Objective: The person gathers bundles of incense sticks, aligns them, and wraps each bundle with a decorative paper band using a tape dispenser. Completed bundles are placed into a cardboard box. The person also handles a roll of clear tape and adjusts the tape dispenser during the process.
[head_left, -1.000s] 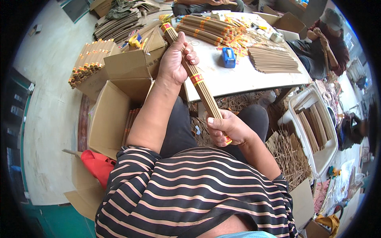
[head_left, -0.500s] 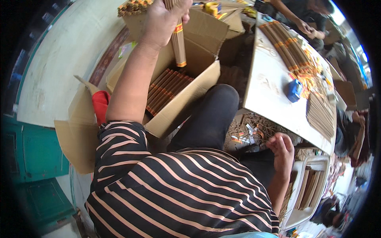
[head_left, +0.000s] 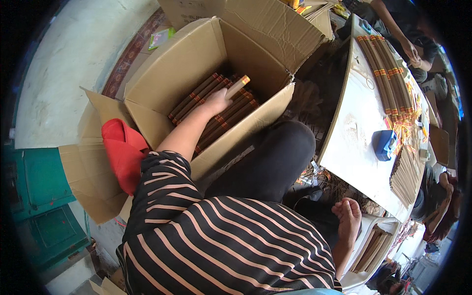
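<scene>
My left hand (head_left: 216,102) reaches down inside an open cardboard box (head_left: 260,115), its fingers wrapped round a bundle of thin brown incense sticks (head_left: 238,87). The orange-banded end of that bundle sticks out past my fingers. Beneath it, more banded bundles (head_left: 193,96) lie side by side in the box; my hand and arm hide some of them. My right hand (head_left: 348,216) hangs at my right side, above the white bin, with fingers curled in and nothing seen in them.
A white table (head_left: 351,123) on the right bears long banded stick bundles (head_left: 386,73), a blue dispenser (head_left: 384,145) and loose sticks (head_left: 405,177). Red cloth (head_left: 123,152) hangs on the box's left flap. A white bin (head_left: 391,223) holds sticks. Another person's hand (head_left: 415,59) is beyond the table.
My left hand has gone from above the box's far side down into it, carrying the bundle along. My right hand stays low at the right, its fingers curled more tightly.
</scene>
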Action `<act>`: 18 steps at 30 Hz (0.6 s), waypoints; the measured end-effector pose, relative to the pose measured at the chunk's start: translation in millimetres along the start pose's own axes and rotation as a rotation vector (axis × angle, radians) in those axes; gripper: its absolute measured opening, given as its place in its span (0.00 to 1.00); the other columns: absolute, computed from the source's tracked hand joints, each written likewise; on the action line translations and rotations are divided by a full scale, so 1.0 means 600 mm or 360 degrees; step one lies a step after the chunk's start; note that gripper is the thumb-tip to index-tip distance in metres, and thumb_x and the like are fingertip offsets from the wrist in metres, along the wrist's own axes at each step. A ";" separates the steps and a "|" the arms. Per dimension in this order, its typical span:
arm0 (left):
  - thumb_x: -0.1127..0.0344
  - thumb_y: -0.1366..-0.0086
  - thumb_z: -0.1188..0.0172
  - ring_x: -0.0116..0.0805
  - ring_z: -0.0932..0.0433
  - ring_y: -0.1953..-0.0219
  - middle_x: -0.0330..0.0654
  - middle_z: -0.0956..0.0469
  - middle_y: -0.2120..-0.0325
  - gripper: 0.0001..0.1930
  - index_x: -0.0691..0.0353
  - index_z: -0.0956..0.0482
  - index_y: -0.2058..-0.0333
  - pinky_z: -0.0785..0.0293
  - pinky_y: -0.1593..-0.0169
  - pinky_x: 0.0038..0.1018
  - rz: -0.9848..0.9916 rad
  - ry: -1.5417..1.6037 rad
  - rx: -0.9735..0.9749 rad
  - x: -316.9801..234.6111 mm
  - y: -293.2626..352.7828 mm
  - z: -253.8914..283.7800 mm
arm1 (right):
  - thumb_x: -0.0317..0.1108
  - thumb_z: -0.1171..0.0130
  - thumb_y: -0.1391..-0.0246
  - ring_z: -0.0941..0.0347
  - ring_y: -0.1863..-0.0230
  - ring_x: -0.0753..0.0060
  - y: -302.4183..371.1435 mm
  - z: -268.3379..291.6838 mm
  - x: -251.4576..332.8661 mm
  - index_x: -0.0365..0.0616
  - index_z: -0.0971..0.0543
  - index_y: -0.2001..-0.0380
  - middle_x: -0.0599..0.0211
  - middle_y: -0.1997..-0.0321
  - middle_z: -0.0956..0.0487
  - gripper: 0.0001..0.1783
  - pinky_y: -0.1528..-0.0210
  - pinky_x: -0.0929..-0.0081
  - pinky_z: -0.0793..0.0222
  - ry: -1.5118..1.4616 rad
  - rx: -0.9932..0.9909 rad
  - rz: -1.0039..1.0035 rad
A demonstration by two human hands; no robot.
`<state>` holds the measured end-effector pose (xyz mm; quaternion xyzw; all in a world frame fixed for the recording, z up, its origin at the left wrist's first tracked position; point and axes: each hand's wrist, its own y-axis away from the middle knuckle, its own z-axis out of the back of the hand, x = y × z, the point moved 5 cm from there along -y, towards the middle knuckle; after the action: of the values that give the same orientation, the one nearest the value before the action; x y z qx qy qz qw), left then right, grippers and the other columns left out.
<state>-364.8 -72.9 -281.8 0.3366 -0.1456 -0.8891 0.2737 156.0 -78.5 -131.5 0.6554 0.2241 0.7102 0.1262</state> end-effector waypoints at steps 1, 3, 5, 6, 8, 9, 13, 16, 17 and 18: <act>0.64 0.43 0.44 0.50 0.31 0.51 0.58 0.30 0.56 0.23 0.69 0.36 0.52 0.36 0.50 0.36 -0.0050 -0.0052 -0.0090 0.020 -0.003 -0.015 | 0.34 0.48 0.44 0.27 0.72 0.76 -0.005 -0.001 -0.001 0.39 0.28 0.64 0.66 0.72 0.24 0.09 0.66 0.79 0.29 0.0015 0.0001 -0.0005; 0.67 0.42 0.47 0.49 0.34 0.47 0.58 0.33 0.51 0.24 0.67 0.39 0.48 0.38 0.47 0.36 0.0106 -0.0098 -0.0093 0.053 -0.008 -0.032 | 0.34 0.48 0.44 0.27 0.72 0.76 -0.013 0.000 -0.003 0.39 0.28 0.64 0.66 0.72 0.24 0.10 0.66 0.79 0.29 0.0037 0.0005 -0.0027; 0.68 0.41 0.49 0.48 0.36 0.45 0.56 0.35 0.48 0.25 0.65 0.41 0.45 0.39 0.45 0.35 0.0231 -0.0082 0.0046 0.072 -0.015 -0.036 | 0.34 0.48 0.44 0.27 0.72 0.76 -0.018 0.002 -0.007 0.39 0.28 0.64 0.65 0.72 0.24 0.10 0.66 0.78 0.29 0.0051 0.0008 -0.0061; 0.68 0.40 0.51 0.47 0.37 0.45 0.55 0.37 0.47 0.24 0.64 0.41 0.45 0.40 0.44 0.35 0.0270 -0.0091 0.0041 0.079 -0.016 -0.038 | 0.34 0.48 0.44 0.28 0.72 0.76 -0.020 0.002 -0.007 0.39 0.28 0.64 0.65 0.72 0.24 0.10 0.66 0.78 0.29 0.0043 -0.0007 -0.0072; 0.69 0.39 0.54 0.47 0.38 0.44 0.54 0.38 0.46 0.23 0.63 0.42 0.44 0.41 0.43 0.35 0.0310 -0.0131 0.0036 0.096 -0.030 -0.046 | 0.34 0.48 0.44 0.28 0.73 0.76 -0.017 0.001 -0.009 0.38 0.28 0.64 0.65 0.72 0.24 0.09 0.66 0.78 0.29 0.0023 -0.0049 -0.0096; 0.70 0.39 0.55 0.48 0.38 0.44 0.54 0.38 0.46 0.23 0.62 0.42 0.44 0.41 0.43 0.36 0.0305 -0.0165 0.0035 0.108 -0.045 -0.059 | 0.33 0.48 0.44 0.28 0.72 0.76 -0.013 0.001 -0.009 0.38 0.28 0.64 0.65 0.72 0.24 0.09 0.66 0.78 0.29 0.0083 -0.0078 -0.0124; 0.64 0.36 0.59 0.46 0.39 0.43 0.53 0.38 0.45 0.23 0.62 0.41 0.43 0.44 0.42 0.35 -0.0014 0.0128 0.0178 0.198 -0.133 -0.145 | 0.32 0.48 0.46 0.28 0.70 0.75 -0.004 0.001 0.012 0.36 0.27 0.65 0.65 0.72 0.25 0.10 0.66 0.79 0.30 0.0213 -0.0208 -0.0203; 0.68 0.36 0.61 0.43 0.35 0.46 0.54 0.34 0.49 0.19 0.67 0.35 0.47 0.40 0.44 0.31 0.0129 0.0326 0.0160 0.318 -0.141 -0.182 | 0.34 0.48 0.46 0.27 0.70 0.75 -0.026 -0.002 0.038 0.37 0.27 0.64 0.64 0.72 0.24 0.11 0.64 0.78 0.28 0.0258 -0.0040 -0.0089; 0.67 0.35 0.61 0.40 0.36 0.46 0.53 0.35 0.48 0.19 0.68 0.36 0.47 0.39 0.45 0.30 -0.0011 0.0096 0.0246 0.276 -0.152 -0.186 | 0.34 0.47 0.46 0.27 0.70 0.74 -0.020 0.011 0.039 0.36 0.28 0.64 0.64 0.72 0.24 0.11 0.64 0.78 0.28 0.0245 -0.0120 -0.0086; 0.66 0.34 0.61 0.38 0.37 0.46 0.51 0.36 0.46 0.20 0.69 0.37 0.46 0.39 0.45 0.29 -0.0120 -0.0144 0.0273 0.265 -0.154 -0.172 | 0.34 0.47 0.46 0.27 0.70 0.74 -0.016 0.018 0.048 0.35 0.28 0.64 0.63 0.71 0.24 0.12 0.64 0.78 0.29 0.0236 -0.0159 -0.0054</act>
<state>-429.8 -98.9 -480.5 0.3237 -0.2207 -0.8973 0.2034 162.7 -55.0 -110.4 0.5900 0.2081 0.7648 0.1539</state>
